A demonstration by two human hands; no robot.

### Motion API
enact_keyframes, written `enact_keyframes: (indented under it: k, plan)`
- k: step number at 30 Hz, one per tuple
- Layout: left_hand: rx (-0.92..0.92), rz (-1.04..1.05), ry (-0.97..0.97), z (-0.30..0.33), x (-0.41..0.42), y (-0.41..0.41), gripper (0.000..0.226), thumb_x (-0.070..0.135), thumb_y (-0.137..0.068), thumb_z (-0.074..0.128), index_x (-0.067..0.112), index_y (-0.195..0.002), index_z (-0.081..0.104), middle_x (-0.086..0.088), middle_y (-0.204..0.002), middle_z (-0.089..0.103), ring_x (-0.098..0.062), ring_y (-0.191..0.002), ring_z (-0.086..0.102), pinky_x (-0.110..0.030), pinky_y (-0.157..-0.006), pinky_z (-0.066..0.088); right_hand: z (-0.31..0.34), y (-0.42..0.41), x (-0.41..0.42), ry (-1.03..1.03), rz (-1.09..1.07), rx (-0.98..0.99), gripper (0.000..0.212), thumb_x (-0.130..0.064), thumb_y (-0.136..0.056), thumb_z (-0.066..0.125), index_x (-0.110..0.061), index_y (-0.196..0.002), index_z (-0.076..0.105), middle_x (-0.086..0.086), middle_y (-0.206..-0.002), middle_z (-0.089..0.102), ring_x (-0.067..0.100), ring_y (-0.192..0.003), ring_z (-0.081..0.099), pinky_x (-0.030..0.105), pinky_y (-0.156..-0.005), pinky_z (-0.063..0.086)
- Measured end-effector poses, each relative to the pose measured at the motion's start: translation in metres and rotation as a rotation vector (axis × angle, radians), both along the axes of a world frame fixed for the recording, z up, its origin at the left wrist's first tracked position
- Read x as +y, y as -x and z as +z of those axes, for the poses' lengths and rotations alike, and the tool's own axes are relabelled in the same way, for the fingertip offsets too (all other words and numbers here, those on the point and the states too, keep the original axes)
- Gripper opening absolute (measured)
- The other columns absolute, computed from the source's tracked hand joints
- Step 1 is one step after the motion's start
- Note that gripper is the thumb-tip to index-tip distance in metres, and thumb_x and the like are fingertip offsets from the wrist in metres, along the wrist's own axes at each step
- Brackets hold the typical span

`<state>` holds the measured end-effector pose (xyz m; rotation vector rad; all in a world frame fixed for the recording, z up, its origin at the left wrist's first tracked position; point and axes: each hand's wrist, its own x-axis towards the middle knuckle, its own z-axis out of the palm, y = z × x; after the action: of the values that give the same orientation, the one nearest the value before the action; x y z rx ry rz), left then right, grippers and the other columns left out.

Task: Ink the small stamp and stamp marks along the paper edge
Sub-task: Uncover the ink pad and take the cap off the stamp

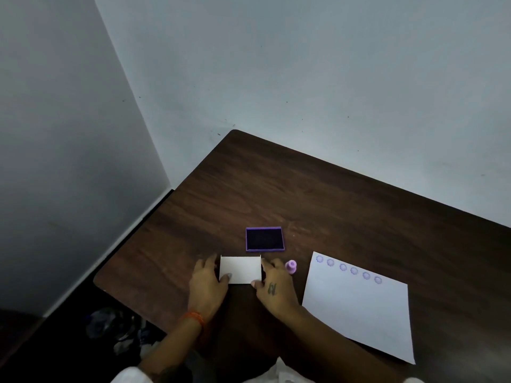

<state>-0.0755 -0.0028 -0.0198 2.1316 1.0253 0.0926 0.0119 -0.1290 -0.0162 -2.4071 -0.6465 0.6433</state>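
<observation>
A purple ink pad (264,239) lies uncovered on the dark wooden table (318,194). Just in front of it a white rectangular lid (240,268) is gripped at both short ends: my left hand (207,283) holds its left side and my right hand (272,283) its right side. The small pink stamp (291,266) stands upright on the table right beside my right hand, untouched. To the right lies a white paper sheet (359,308) with several purple round marks (348,269) in a row along its far edge.
The table stands in a corner of two grey walls (304,64). Its left edge (132,244) drops to a dark floor with a crumpled bundle (116,327). An orange band circles my left wrist.
</observation>
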Motion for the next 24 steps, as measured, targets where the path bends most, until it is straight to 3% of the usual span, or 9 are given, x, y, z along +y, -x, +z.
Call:
enact_keyframes:
  k: [2, 6, 9, 12, 15, 20, 24]
  plan:
    - [-0.013, -0.003, -0.034, 0.004, -0.003, -0.003, 0.066, 0.025, -0.083, 0.065, 0.015, -0.139, 0.032, -0.014, -0.141, 0.037, -0.03, -0.121, 0.047, -0.043, -0.101, 0.045, 0.005, -0.003, -0.003, -0.049, -0.015, -0.041, 0.057, -0.02, -0.083, 0.066, -0.016, -0.134, 0.041, 0.005, -0.14, 0.045, 0.021, -0.118, 0.054, 0.031, -0.104, 0.042]
    - [-0.154, -0.14, -0.115, 0.016, -0.018, -0.02, 0.07, 0.027, -0.081, 0.067, 0.024, -0.139, 0.03, -0.006, -0.143, 0.035, -0.023, -0.128, 0.039, -0.037, -0.103, 0.04, 0.017, -0.017, -0.017, -0.15, -0.109, -0.224, 0.053, -0.023, -0.082, 0.066, -0.023, -0.131, 0.045, 0.002, -0.133, 0.05, 0.017, -0.113, 0.055, 0.029, -0.096, 0.049]
    - [-0.229, -0.285, -0.072, 0.019, -0.037, -0.037, 0.073, 0.024, -0.079, 0.069, 0.027, -0.139, 0.028, 0.0, -0.146, 0.033, -0.017, -0.131, 0.035, -0.03, -0.106, 0.032, 0.021, -0.027, -0.03, -0.134, -0.159, -0.298, 0.052, -0.026, -0.08, 0.068, -0.023, -0.129, 0.048, 0.002, -0.132, 0.051, 0.017, -0.114, 0.053, 0.02, -0.088, 0.04]
    - [-0.221, -0.397, -0.019, 0.016, -0.052, -0.05, 0.074, 0.018, -0.079, 0.067, 0.026, -0.141, 0.026, 0.0, -0.149, 0.028, -0.018, -0.135, 0.031, -0.031, -0.11, 0.03, 0.018, -0.03, -0.042, -0.125, -0.192, -0.249, 0.048, -0.027, -0.083, 0.066, -0.019, -0.127, 0.05, 0.004, -0.135, 0.051, 0.019, -0.118, 0.052, 0.02, -0.09, 0.038]
    - [-0.181, -0.48, 0.011, 0.009, -0.063, -0.06, 0.064, 0.013, -0.083, 0.06, 0.022, -0.139, 0.031, -0.003, -0.149, 0.03, -0.021, -0.133, 0.035, -0.029, -0.109, 0.03, 0.012, -0.03, -0.048, -0.113, -0.229, -0.179, 0.041, -0.033, -0.088, 0.058, -0.017, -0.125, 0.053, 0.005, -0.135, 0.054, 0.021, -0.12, 0.052, 0.024, -0.1, 0.037]
    - [-0.169, -0.481, 0.04, -0.001, -0.074, -0.071, 0.032, 0.016, -0.088, 0.054, 0.016, -0.119, 0.056, -0.007, -0.126, 0.057, -0.019, -0.113, 0.051, -0.017, -0.094, 0.031, 0.008, -0.032, -0.052, -0.141, -0.233, -0.099, 0.027, -0.031, -0.09, 0.054, -0.015, -0.11, 0.063, 0.007, -0.116, 0.068, 0.02, -0.102, 0.063, 0.019, -0.092, 0.041]
    - [-0.154, -0.436, 0.031, -0.007, -0.077, -0.076, 0.025, 0.013, -0.088, 0.052, 0.014, -0.111, 0.061, -0.009, -0.117, 0.063, -0.021, -0.107, 0.054, -0.018, -0.092, 0.034, 0.003, -0.036, -0.055, -0.137, -0.212, -0.066, 0.025, -0.029, -0.09, 0.055, -0.012, -0.106, 0.065, 0.009, -0.111, 0.069, 0.02, -0.097, 0.064, 0.02, -0.09, 0.045]
